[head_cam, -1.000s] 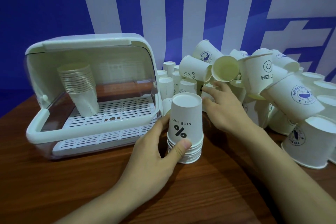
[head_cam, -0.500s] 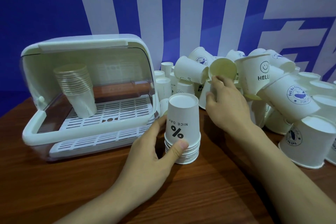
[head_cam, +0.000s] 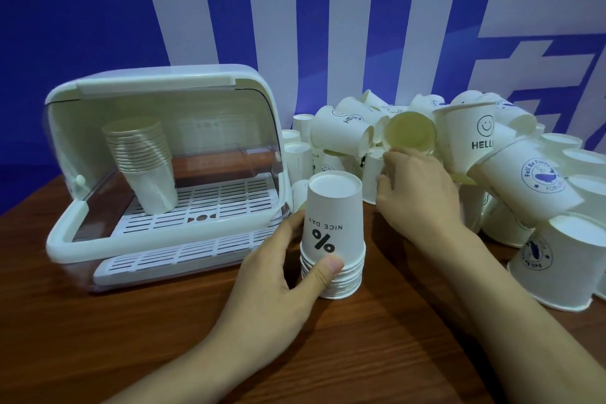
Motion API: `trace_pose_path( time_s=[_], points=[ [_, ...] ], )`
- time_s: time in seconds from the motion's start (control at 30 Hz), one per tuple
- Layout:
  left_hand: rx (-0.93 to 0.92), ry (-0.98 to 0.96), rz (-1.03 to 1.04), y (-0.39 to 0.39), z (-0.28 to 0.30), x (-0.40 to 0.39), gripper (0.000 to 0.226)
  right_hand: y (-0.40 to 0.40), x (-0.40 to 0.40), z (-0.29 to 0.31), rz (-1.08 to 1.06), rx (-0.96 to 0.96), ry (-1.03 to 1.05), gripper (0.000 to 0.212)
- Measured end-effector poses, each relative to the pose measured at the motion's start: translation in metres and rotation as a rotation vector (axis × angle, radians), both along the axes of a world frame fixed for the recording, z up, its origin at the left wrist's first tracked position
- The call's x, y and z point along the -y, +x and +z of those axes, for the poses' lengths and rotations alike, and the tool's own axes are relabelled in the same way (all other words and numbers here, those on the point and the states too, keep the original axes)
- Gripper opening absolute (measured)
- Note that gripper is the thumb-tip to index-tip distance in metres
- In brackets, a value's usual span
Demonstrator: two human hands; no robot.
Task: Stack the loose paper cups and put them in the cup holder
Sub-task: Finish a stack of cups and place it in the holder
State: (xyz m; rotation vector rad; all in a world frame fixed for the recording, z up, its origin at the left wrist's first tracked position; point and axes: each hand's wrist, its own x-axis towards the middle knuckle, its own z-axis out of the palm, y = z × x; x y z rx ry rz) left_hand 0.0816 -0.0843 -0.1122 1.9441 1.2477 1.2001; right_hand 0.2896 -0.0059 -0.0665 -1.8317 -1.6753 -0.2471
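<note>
An upside-down stack of white paper cups (head_cam: 331, 233), the top one printed "NICE DAY %", stands on the wooden table at centre. My left hand (head_cam: 272, 285) grips its lower part, thumb in front. My right hand (head_cam: 423, 197) reaches into the pile of loose cups (head_cam: 531, 180) and its curled fingers pinch the lower rim of a cup lying on its side (head_cam: 410, 131), mouth towards me. The white cup holder (head_cam: 157, 88) stands open at the left, with a tilted cup stack (head_cam: 144, 161) on its slotted rack.
Loose cups lie heaped from behind the stack to the right edge, some upright, some tipped; one upside-down cup (head_cam: 564, 262) sits near the right front. A blue and white wall stands close behind. Bare wooden table (head_cam: 131, 338) lies in front of the holder.
My right hand has risen from the low cups up to the rim of the sideways cup. My left hand and its stack have stayed put.
</note>
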Motion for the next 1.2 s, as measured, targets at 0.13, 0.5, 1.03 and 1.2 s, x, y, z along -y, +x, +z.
trace_pose_path(
  time_s=[0.13,0.5,1.03,1.2],
  points=[
    [-0.012,0.002,0.002,0.000,0.000,0.000,0.054,-0.002,0.004,0.007,-0.004,-0.067,0.164,0.030],
    [-0.009,0.009,-0.026,0.001,0.004,0.002,0.044,-0.017,0.025,0.024,0.403,-0.629,0.606,0.064],
    [-0.010,0.025,-0.014,0.001,0.002,0.001,0.049,-0.012,0.024,0.030,0.686,-0.847,0.185,0.023],
    [-0.010,0.048,-0.010,0.000,-0.002,-0.001,0.058,-0.008,0.026,0.033,0.754,-0.887,0.247,0.043]
  ],
)
